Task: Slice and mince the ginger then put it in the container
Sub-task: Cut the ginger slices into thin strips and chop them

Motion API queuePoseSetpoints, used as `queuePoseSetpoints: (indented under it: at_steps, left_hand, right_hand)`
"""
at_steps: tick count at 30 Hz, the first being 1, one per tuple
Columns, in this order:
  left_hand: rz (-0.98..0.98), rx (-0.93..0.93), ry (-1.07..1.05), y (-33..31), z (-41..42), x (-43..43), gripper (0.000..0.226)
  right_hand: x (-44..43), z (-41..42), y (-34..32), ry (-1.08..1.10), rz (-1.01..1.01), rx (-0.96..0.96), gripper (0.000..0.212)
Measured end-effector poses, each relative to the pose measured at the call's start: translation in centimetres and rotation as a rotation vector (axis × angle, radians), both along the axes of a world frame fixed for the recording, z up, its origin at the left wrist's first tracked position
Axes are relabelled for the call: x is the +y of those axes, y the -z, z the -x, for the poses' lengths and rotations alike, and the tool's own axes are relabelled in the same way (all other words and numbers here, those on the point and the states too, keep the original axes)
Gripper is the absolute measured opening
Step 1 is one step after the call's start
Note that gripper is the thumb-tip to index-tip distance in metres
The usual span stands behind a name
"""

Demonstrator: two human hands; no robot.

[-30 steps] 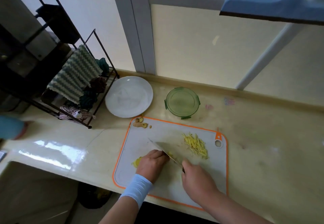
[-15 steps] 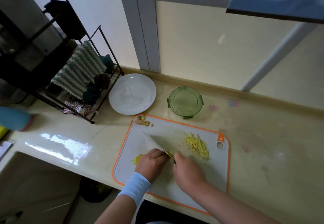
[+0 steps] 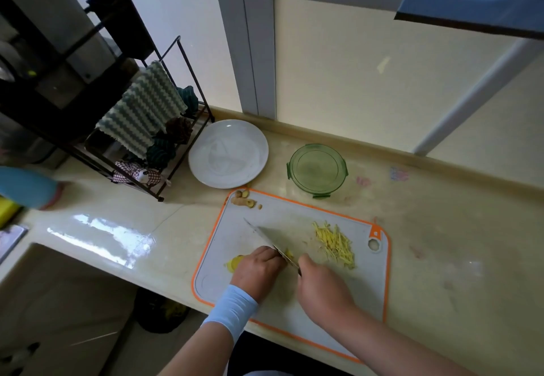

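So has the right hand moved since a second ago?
Yes. Judged against the ginger strips, the right hand and its knife have slid left, closer to the left hand holding the ginger piece.

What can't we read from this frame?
Head view only:
- yellow ginger piece: mostly covered by the left hand; its size is unclear.
- steel knife: handle hidden inside the right hand; the cutting contact is masked by both hands.
- round green plastic container: lid on or off, cannot tell from above.
- blue object: cut by the left frame edge, unidentifiable.
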State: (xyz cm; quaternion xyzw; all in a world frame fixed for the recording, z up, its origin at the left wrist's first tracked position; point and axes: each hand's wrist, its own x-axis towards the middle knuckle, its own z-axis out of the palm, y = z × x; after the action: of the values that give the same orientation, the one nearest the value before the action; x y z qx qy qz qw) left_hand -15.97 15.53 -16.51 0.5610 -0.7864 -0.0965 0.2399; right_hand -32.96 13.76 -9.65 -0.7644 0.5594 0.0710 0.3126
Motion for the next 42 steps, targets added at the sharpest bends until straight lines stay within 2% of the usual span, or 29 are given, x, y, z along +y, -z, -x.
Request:
queuePoseSetpoints:
  at_steps: [4,11,16,21,26,33,42]
  left_hand:
    - [0.002,0.020,0.003,0.6,-0.2,0.1,0.025]
    - [-0.024,0.031,0.014,0.6,-0.2,0.2,0.029]
    - [0.057,0.058,-0.001,0.9,-0.1,0.2,0.013]
    - [0.026,0.072,0.014,1.1,-0.2,0.1,0.034]
    - [0.029,0.066,0.024,1.1,-0.3,0.1,0.029]
    - [0.038,0.076,0.016,1.7,-0.2,0.2,0.026]
    - [0.049,0.063,0.045,0.8,-0.2,0.3,0.025]
  right_hand:
    - [1.0,1.4,0.3,0.021,-0.024,-0.007,0.010]
    - [-0.9,-1.5,0.2,-0.016,-0.020,0.026,0.008]
    - [0.4,0.7,-0.7,-0.011,0.000,0.018,0.012]
    - [0.1,-0.1,0.2,-0.025,-0.025,0.051,0.009]
    - [-1.3,-2.1,-0.4,-0.055,0.003,0.048,0.012]
    - [0.6,1.0,0.0,-0.016,-0.019,0.031,0.012]
    - [-1.8,-2.7,0.8,-0.060,0.015,0.045,0.010]
